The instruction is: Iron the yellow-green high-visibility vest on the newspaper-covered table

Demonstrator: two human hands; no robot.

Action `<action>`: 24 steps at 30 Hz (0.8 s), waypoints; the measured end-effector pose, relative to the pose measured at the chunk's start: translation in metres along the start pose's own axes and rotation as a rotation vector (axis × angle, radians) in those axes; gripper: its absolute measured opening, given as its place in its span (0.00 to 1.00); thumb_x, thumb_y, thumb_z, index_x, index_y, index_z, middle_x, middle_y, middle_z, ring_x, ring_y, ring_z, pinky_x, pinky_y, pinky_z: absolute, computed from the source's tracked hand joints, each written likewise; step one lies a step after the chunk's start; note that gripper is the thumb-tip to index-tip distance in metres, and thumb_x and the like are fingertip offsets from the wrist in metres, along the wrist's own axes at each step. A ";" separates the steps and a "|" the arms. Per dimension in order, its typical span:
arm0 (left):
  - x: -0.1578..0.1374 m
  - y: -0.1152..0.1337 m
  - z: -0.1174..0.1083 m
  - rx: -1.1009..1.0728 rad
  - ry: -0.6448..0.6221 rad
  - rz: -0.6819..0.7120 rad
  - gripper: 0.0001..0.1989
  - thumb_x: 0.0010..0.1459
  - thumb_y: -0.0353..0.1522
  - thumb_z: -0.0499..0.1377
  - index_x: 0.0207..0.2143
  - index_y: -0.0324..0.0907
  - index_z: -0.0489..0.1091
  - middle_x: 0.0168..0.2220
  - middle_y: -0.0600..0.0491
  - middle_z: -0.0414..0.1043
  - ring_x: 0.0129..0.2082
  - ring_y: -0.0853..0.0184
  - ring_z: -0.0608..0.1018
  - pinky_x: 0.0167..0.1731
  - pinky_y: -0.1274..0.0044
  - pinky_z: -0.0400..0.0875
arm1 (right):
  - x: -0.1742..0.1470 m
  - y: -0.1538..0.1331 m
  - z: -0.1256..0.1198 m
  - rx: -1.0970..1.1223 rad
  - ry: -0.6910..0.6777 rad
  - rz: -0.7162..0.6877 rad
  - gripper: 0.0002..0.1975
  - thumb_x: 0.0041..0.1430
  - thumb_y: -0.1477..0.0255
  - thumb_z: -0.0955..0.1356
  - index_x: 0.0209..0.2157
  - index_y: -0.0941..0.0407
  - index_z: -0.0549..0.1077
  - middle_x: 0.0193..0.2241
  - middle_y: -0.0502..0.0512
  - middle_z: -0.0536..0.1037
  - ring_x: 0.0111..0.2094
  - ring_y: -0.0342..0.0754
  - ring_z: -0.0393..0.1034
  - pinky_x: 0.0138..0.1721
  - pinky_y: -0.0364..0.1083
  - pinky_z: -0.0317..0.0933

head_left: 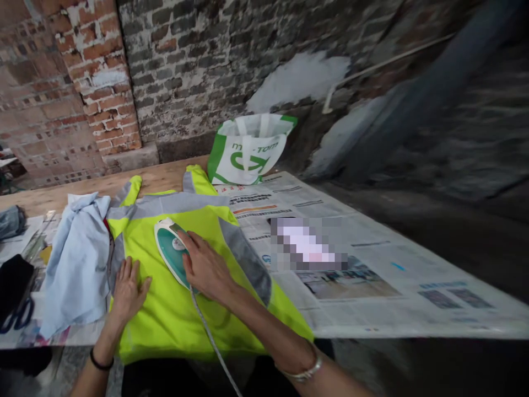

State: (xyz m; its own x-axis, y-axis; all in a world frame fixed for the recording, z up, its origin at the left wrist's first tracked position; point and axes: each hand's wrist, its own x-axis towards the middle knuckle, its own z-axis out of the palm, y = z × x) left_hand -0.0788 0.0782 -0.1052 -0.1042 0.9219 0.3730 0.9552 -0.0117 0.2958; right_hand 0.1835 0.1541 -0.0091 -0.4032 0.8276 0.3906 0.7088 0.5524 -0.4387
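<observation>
A bright yellow high-visibility jacket point(173, 325) with grey bands lies spread over the table, its near end hanging at the front edge. On its upper middle rests a green and white iron point(167, 248). My right hand point(206, 267) is wrapped round the iron's handle, and a pale cord runs from the iron's heel toward me. Flat on the jacket's left side lies my left hand point(129, 289), fingers spread, holding nothing. Just left of that hand is a crumpled light blue cloth point(78, 264).
Newspaper sheets point(363, 253) cover the table. A green and white bag point(252, 149) stands at the back by the brick wall. A blurred-out item point(306, 242) lies to the right. Dark scissors point(19, 317) and a black cloth point(14, 284) sit far left.
</observation>
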 end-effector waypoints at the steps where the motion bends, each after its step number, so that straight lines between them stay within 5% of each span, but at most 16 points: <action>1: -0.002 -0.001 0.004 0.029 0.020 0.005 0.33 0.67 0.46 0.57 0.65 0.32 0.67 0.71 0.29 0.62 0.73 0.42 0.63 0.68 0.47 0.63 | 0.003 -0.002 0.002 0.000 0.005 0.023 0.31 0.66 0.72 0.63 0.70 0.54 0.66 0.62 0.65 0.74 0.56 0.60 0.73 0.57 0.55 0.67; 7: -0.001 -0.003 0.010 0.098 0.061 0.006 0.32 0.69 0.47 0.55 0.66 0.34 0.68 0.70 0.33 0.64 0.71 0.43 0.66 0.66 0.50 0.66 | 0.055 -0.011 0.000 0.030 -0.068 0.112 0.28 0.69 0.72 0.62 0.69 0.56 0.68 0.62 0.65 0.74 0.59 0.58 0.72 0.60 0.53 0.64; 10: 0.002 -0.006 0.010 0.105 0.077 0.012 0.32 0.68 0.47 0.55 0.65 0.34 0.69 0.70 0.33 0.65 0.71 0.44 0.66 0.67 0.51 0.66 | 0.067 -0.009 -0.004 0.152 -0.116 0.065 0.29 0.71 0.63 0.65 0.69 0.58 0.67 0.63 0.68 0.74 0.61 0.60 0.71 0.64 0.55 0.62; 14: 0.004 -0.013 0.014 0.115 0.111 0.021 0.32 0.68 0.47 0.55 0.64 0.34 0.70 0.69 0.34 0.66 0.71 0.44 0.67 0.67 0.52 0.66 | 0.041 0.007 0.000 0.542 -0.071 0.089 0.33 0.72 0.54 0.63 0.71 0.54 0.64 0.65 0.65 0.73 0.64 0.59 0.69 0.65 0.57 0.62; 18: 0.004 -0.017 0.017 0.130 0.134 0.048 0.32 0.68 0.47 0.55 0.64 0.34 0.71 0.69 0.33 0.66 0.70 0.43 0.67 0.66 0.52 0.67 | 0.000 0.025 0.016 0.921 -0.005 0.152 0.33 0.70 0.60 0.65 0.73 0.52 0.59 0.57 0.61 0.80 0.53 0.54 0.78 0.54 0.53 0.73; 24: 0.004 -0.019 0.015 0.158 0.135 0.084 0.29 0.70 0.47 0.54 0.64 0.40 0.72 0.69 0.35 0.66 0.70 0.44 0.67 0.65 0.51 0.68 | -0.003 0.015 0.040 0.763 0.088 0.081 0.49 0.53 0.71 0.73 0.74 0.50 0.56 0.56 0.61 0.79 0.51 0.57 0.78 0.53 0.56 0.73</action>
State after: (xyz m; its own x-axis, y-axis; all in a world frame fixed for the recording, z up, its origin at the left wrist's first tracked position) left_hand -0.0931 0.0878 -0.1222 -0.0488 0.8599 0.5081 0.9925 -0.0155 0.1215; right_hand 0.1723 0.1644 -0.0491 -0.2965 0.8752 0.3823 0.1260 0.4327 -0.8927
